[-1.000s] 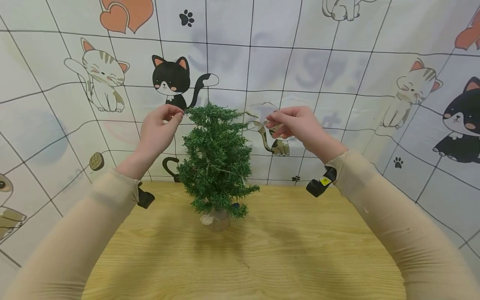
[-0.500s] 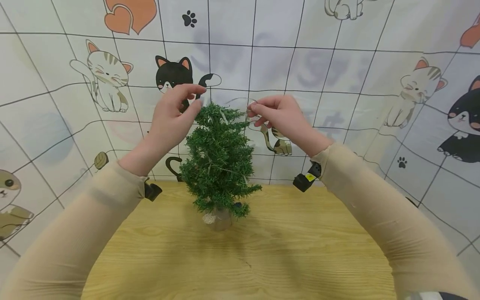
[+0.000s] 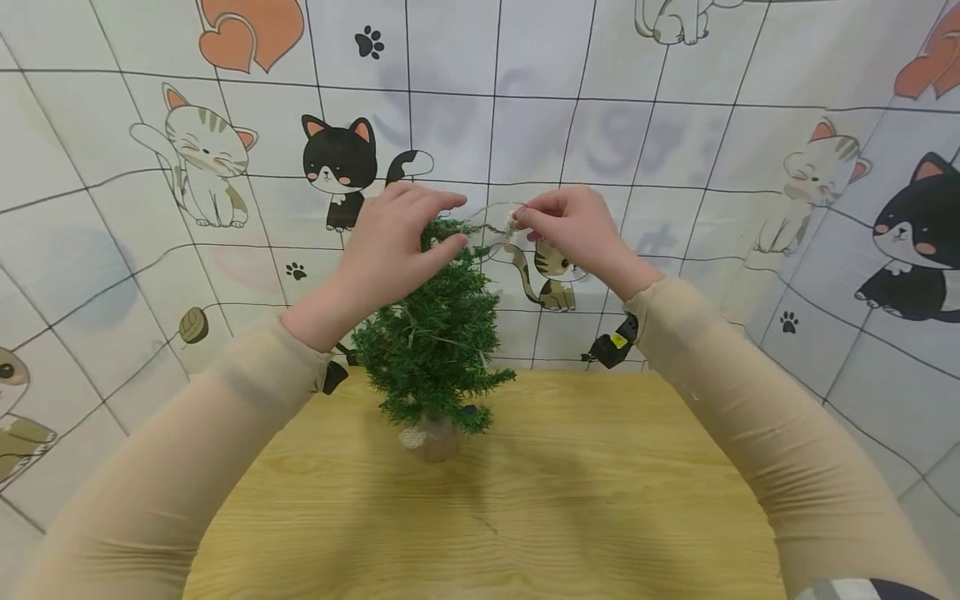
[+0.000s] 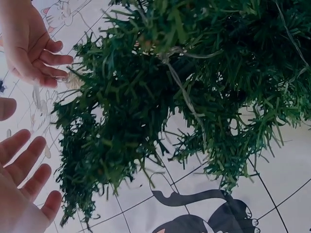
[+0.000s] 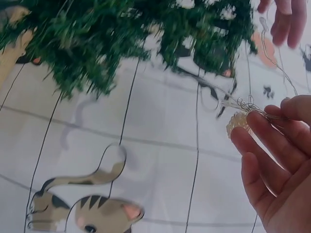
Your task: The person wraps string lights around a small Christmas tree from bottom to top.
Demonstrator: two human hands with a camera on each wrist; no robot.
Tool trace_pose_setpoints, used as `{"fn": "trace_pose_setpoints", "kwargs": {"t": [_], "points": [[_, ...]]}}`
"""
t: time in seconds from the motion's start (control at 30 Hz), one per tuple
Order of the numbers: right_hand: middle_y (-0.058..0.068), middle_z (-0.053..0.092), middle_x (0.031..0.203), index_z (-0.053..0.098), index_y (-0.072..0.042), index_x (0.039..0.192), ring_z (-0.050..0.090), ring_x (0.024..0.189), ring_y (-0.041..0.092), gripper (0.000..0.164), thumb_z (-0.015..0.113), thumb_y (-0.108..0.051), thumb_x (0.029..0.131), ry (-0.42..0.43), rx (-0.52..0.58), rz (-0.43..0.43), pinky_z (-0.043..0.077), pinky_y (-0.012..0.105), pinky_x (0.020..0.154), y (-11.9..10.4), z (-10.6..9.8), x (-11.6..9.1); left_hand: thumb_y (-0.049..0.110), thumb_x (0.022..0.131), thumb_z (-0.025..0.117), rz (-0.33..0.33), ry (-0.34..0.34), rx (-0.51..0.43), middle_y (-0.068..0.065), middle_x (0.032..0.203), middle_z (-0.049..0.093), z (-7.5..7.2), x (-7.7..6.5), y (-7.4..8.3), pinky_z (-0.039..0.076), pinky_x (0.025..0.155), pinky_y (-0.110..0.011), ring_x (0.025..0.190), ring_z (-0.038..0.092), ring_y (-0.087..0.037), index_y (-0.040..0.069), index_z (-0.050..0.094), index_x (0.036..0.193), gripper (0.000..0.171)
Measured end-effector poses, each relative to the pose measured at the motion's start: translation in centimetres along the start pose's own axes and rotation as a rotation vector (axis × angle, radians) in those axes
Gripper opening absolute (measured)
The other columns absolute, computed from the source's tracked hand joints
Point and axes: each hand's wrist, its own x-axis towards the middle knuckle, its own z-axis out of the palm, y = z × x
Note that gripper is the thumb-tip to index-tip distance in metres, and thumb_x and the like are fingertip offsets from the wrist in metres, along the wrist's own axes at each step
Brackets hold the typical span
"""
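A small green artificial tree (image 3: 431, 342) stands on the wooden table. The right hand (image 3: 573, 229), to the right of its top, pinches a bunch of thin clear wire (image 5: 250, 106) between thumb and forefinger. A pale woven ball (image 5: 237, 125) hangs from that bunch, beside the fingers. From there a strand of the light string loops leftward over the treetop. The left hand (image 3: 397, 237) is at the upper left of the tree, overlapping its top in the head view, fingers extended and thumb apart. More clear wire (image 4: 184, 92) runs through the branches.
Another pale woven ball (image 3: 412, 436) sits at the tree's base by the pot (image 3: 438, 442). Close behind the tree hangs a white gridded cloth (image 3: 637, 150) printed with cats. The wooden table (image 3: 600, 483) extends forward of the tree.
The left hand has moved right, from the treetop's left side to over it, its fingers opening. The right hand has come left toward the treetop, holding the wire.
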Motion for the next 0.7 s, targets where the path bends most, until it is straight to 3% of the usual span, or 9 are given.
{"fn": "trace_pose_setpoints", "kwargs": {"t": [0.1, 0.27, 0.5, 0.7], "points": [[0.004, 0.073, 0.096, 0.075, -0.009, 0.109, 0.067, 0.08, 0.014, 0.028, 0.059, -0.029, 0.097, 0.018, 0.001, 0.042, 0.046, 0.028, 0.062, 0.9, -0.5, -0.1, 0.036, 0.095, 0.061, -0.009, 0.006, 0.017, -0.003, 0.126, 0.061, 0.4, 0.0, 0.2, 0.037, 0.09, -0.051, 0.122, 0.046, -0.025, 0.016, 0.062, 0.13, 0.04], [0.003, 0.073, 0.097, 0.074, -0.011, 0.112, 0.067, 0.085, 0.018, 0.031, 0.06, -0.034, 0.097, 0.019, 0.075, 0.079, 0.049, 0.027, 0.066, 0.9, -0.8, -0.2, 0.035, 0.095, 0.062, -0.016, 0.038, 0.013, -0.004, 0.125, 0.062, 0.5, -0.3, 0.2, 0.036, 0.091, -0.052, 0.122, 0.046, -0.026, 0.015, 0.064, 0.127, 0.038], [0.002, 0.072, 0.106, 0.072, -0.012, 0.117, 0.068, 0.085, 0.015, 0.032, 0.061, -0.035, 0.096, 0.001, 0.138, 0.011, 0.05, 0.029, 0.065, -1.4, 0.1, 0.3, 0.032, 0.095, 0.063, -0.009, 0.134, 0.004, -0.005, 0.118, 0.066, -0.1, -0.4, -0.4, 0.037, 0.093, -0.05, 0.117, 0.05, -0.027, 0.012, 0.064, 0.126, 0.037], [0.005, 0.072, 0.104, 0.073, -0.012, 0.114, 0.068, 0.084, 0.017, 0.029, 0.061, -0.032, 0.097, -0.012, 0.136, -0.047, 0.05, 0.029, 0.063, -2.3, 1.5, 0.3, 0.038, 0.093, 0.065, -0.041, 0.093, -0.017, 0.0, 0.102, 0.068, -0.5, -0.7, -0.4, 0.034, 0.09, -0.05, 0.109, 0.05, -0.025, 0.017, 0.057, 0.136, 0.048]]}}
